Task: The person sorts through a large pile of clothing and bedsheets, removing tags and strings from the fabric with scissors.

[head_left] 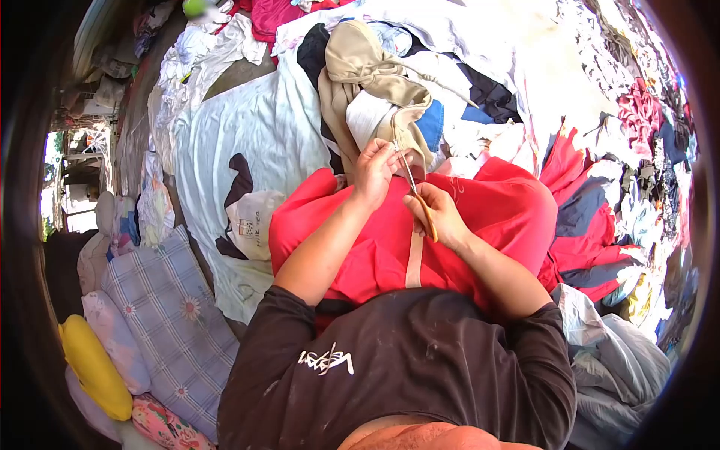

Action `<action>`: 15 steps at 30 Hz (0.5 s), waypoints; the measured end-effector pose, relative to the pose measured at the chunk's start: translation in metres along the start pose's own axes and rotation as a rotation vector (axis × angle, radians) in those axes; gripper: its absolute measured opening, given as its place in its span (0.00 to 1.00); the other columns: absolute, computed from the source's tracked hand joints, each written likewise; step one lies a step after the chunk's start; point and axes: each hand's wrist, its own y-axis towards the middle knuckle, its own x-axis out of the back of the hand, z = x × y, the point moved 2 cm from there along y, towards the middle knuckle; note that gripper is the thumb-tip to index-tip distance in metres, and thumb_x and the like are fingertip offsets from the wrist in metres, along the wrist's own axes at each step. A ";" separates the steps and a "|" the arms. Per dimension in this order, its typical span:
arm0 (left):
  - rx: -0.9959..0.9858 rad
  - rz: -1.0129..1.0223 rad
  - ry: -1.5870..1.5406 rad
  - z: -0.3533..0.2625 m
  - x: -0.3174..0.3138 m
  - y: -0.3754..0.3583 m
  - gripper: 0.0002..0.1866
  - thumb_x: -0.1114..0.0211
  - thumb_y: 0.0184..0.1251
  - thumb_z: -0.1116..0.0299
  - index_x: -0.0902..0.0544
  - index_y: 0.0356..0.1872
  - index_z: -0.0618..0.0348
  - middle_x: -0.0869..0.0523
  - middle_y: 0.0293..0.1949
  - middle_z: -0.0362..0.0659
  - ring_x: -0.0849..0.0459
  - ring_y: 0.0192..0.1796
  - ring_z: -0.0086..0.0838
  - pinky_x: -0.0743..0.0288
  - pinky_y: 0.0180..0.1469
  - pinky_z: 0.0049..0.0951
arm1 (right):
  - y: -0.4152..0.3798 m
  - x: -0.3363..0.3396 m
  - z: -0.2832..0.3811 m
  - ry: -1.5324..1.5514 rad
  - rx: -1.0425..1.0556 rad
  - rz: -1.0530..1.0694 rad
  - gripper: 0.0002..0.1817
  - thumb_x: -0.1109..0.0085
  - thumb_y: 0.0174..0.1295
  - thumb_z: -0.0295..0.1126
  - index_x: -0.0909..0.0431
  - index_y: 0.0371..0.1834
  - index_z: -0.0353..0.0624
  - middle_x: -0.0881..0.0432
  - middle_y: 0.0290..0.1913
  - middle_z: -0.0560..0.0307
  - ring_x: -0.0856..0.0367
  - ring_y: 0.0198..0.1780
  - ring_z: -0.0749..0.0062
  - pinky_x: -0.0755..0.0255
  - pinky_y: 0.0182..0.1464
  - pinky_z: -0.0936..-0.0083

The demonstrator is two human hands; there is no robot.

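My right hand [437, 214] is closed on scissors [428, 216] with orange-brown handles, their metal blades pointing up and left toward my other hand. My left hand [379, 171] pinches the edge of a beige garment [409, 127] close to the blade tips. Red fabric [337, 244] covers my lap under both hands, and a narrow beige strip [415, 262] lies down its middle. Beyond my hands the beige garment, with a hood and drawstring, lies on a heap of clothes.
A pale blue sheet [247, 142] spreads to the left, with a white printed cloth [255, 223] on it. A plaid cushion [176, 315] and a yellow pillow [94, 367] are at lower left. Piled clothes [592, 225] and a grey cloth [619, 367] lie on the right.
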 end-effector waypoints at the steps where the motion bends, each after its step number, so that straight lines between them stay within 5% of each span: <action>1: -0.021 0.000 0.043 0.001 -0.002 0.001 0.05 0.45 0.77 0.69 0.25 0.38 0.55 0.16 0.40 0.47 0.15 0.53 0.38 0.21 0.57 0.42 | 0.002 0.000 -0.006 -0.017 0.007 -0.036 0.13 0.35 0.68 0.38 0.24 0.40 0.38 0.24 0.23 0.65 0.27 0.21 0.85 0.30 0.22 0.82; 5: -0.074 0.018 0.135 0.005 -0.011 0.001 0.05 0.45 0.78 0.69 0.26 0.38 0.56 0.15 0.43 0.50 0.15 0.52 0.37 0.21 0.57 0.41 | 0.006 0.004 -0.002 0.036 0.112 -0.223 0.12 0.32 0.63 0.31 0.24 0.42 0.36 0.22 0.25 0.62 0.26 0.22 0.83 0.31 0.23 0.82; 8: -0.099 -0.013 0.108 -0.001 -0.013 0.000 0.05 0.45 0.78 0.70 0.25 0.38 0.56 0.15 0.43 0.49 0.14 0.51 0.37 0.20 0.56 0.39 | 0.010 0.007 -0.008 -0.077 0.109 -0.019 0.10 0.36 0.59 0.25 0.26 0.41 0.39 0.25 0.25 0.64 0.27 0.20 0.82 0.31 0.22 0.82; 9: -0.104 -0.032 0.109 -0.002 -0.011 0.002 0.05 0.45 0.78 0.70 0.26 0.38 0.57 0.16 0.40 0.48 0.14 0.48 0.36 0.19 0.54 0.37 | 0.013 0.011 -0.005 -0.227 -0.061 0.185 0.12 0.38 0.53 0.24 0.26 0.42 0.38 0.24 0.26 0.63 0.26 0.20 0.81 0.30 0.23 0.81; 14: -0.085 -0.193 0.220 -0.003 0.002 0.002 0.06 0.47 0.77 0.71 0.26 0.36 0.58 0.18 0.35 0.45 0.14 0.43 0.34 0.18 0.51 0.34 | 0.006 0.039 0.031 -0.087 -0.045 0.052 0.12 0.41 0.52 0.23 0.26 0.40 0.37 0.25 0.24 0.63 0.28 0.15 0.79 0.36 0.14 0.81; 15: -0.080 -0.221 0.237 -0.005 0.001 0.002 0.06 0.47 0.77 0.71 0.26 0.36 0.58 0.18 0.34 0.44 0.14 0.42 0.34 0.18 0.50 0.34 | 0.005 0.051 0.035 -0.036 -0.051 0.001 0.13 0.40 0.53 0.23 0.26 0.43 0.36 0.23 0.26 0.61 0.26 0.19 0.80 0.34 0.18 0.82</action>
